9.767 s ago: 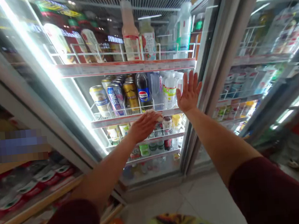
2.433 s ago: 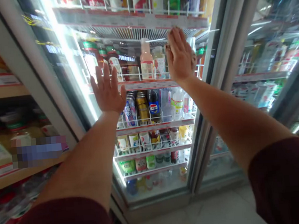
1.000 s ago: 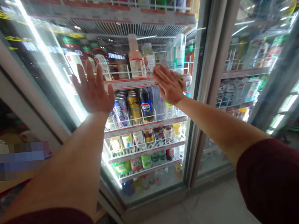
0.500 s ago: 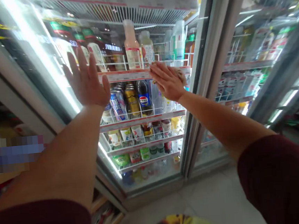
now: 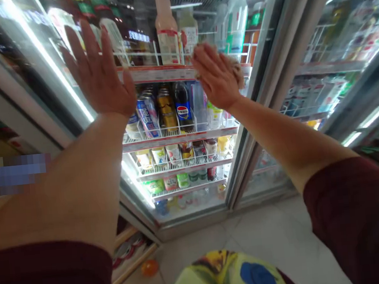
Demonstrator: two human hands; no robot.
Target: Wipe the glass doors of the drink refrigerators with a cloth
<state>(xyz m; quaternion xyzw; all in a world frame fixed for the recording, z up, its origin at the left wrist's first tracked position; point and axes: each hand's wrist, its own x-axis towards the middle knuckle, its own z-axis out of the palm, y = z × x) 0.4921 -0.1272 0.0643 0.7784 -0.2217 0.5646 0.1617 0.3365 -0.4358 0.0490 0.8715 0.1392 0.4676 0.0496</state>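
Note:
I face a lit glass-door drinks fridge (image 5: 263, 78). My left hand (image 5: 99, 74) is open, fingers spread, palm flat against the left part of the glass. My right hand (image 5: 215, 75) presses a brownish cloth (image 5: 237, 70) onto the glass near the door's right edge, at the level of a red-edged shelf (image 5: 157, 74). Most of the cloth is hidden under the palm. Behind the glass stand a Pepsi bottle (image 5: 183, 107), several cans (image 5: 147, 117) and a pink bottle (image 5: 166, 33).
A second glass-door fridge (image 5: 335, 58) adjoins on the right. Wooden store shelves with packaged goods (image 5: 133, 253) run along the left, low down. A small orange object (image 5: 149, 267) lies on the pale tiled floor (image 5: 267, 241).
The view has tilted down. My right hand with the cloth has slid down the glass from the upper shelf level, and its fingers now point upward. The left hand has stayed flat on the glass.

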